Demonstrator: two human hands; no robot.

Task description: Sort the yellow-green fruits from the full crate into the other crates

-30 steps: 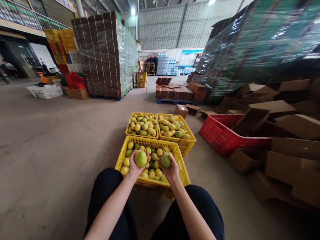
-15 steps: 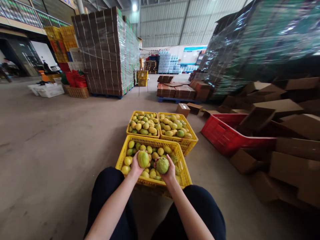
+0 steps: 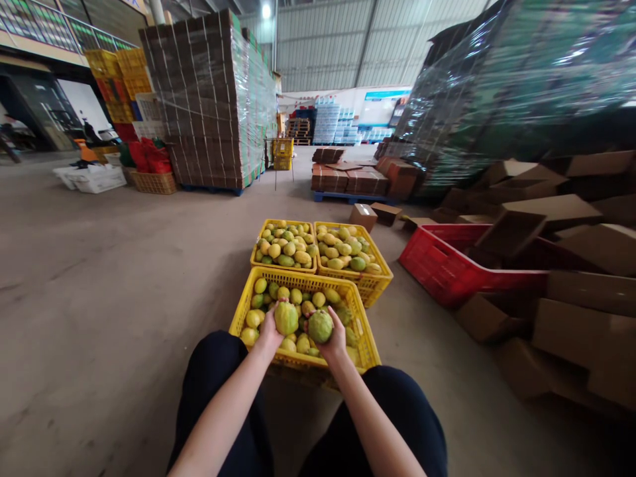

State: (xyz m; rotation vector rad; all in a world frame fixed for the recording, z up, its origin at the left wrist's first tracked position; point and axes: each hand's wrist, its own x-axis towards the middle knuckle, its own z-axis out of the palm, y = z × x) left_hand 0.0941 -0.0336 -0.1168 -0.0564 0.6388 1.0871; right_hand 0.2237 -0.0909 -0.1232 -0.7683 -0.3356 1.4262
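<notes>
My left hand [image 3: 271, 329] is wrapped round a ribbed yellow-green fruit [image 3: 287, 318], its fingers partly hidden beneath. In my right hand [image 3: 336, 336] sits a rounder, greener, lumpy fruit [image 3: 320, 326]. The two fruits are held side by side, slightly apart, over a yellow plastic crate [image 3: 366, 324]. Loose yellow and green fruits [image 3: 255, 318] of a similar kind lie in this crate, some hidden behind my hands. The exact kind of fruit cannot be made out.
Behind stand two more yellow crates, left [image 3: 258, 265] and right [image 3: 375, 286], heaped with fruit. A red crate [image 3: 432, 271] and open cardboard boxes [image 3: 571, 331] crowd the right. Farther back are a wrapped pallet stack [image 3: 199, 106] and flat cardboard on a blue pallet [image 3: 348, 197].
The fruit in my left hand has turned, showing a different side. The fruit in my right hand has also turned and shifted slightly left. Both stay held above the crate.
</notes>
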